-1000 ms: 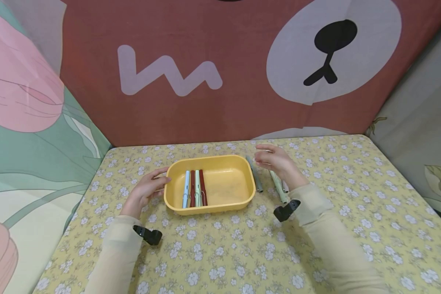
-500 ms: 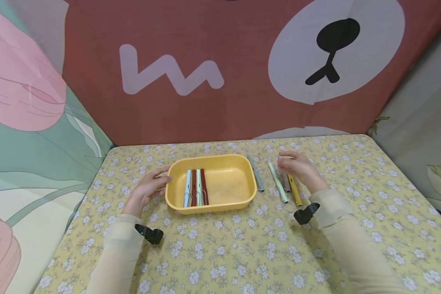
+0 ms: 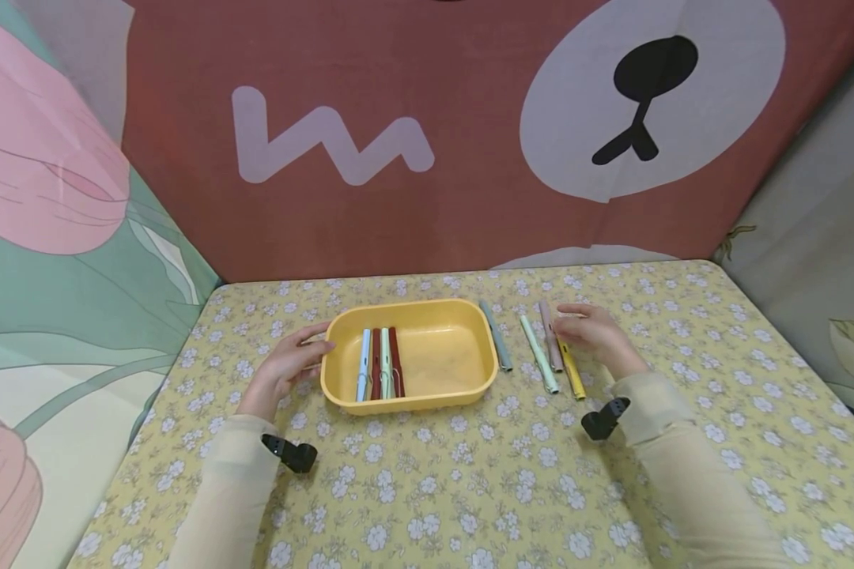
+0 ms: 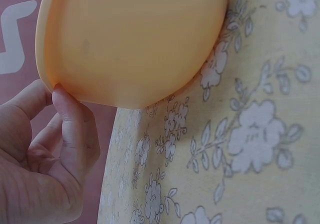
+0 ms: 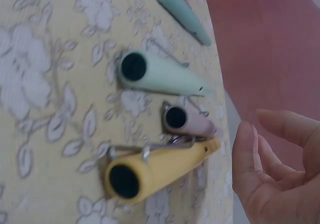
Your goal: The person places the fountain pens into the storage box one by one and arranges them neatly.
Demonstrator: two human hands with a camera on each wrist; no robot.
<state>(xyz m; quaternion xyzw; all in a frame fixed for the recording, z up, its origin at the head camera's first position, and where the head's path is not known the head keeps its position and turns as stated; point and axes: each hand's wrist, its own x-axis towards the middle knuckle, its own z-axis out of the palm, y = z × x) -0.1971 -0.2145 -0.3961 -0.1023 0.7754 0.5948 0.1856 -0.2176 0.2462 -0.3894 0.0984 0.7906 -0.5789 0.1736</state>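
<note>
My left hand point(image 3: 288, 365) pinches the left rim of a yellow plastic tray point(image 3: 448, 403); in the left wrist view the thumb and fingers meet at the tray's edge point(image 4: 125, 96). Inside the tray lie a light blue pen point(image 3: 363, 365), a pale green pen point(image 3: 386, 359) and two dark red pens point(image 3: 396, 359). My right hand point(image 3: 598, 336), fingers loosely bent and holding nothing, hovers by the far end of a yellow pen point(image 3: 572, 371). Left of that pen lie a mauve pen point(image 3: 550, 336) and a mint green pen point(image 3: 538, 356), clips showing in the right wrist view.
A grey-blue pen point(image 3: 496, 336) lies close along the tray's right side. The table point(image 3: 427, 490) wears a yellow floral cloth. A red-brown printed fabric wall point(image 3: 398, 229) stands along its back edge, with fabric walls at both sides.
My right hand has moved right, from beside the tray across the loose pens to the yellow one, uncovering the mint green and mauve pens. The left hand stays at the rim.
</note>
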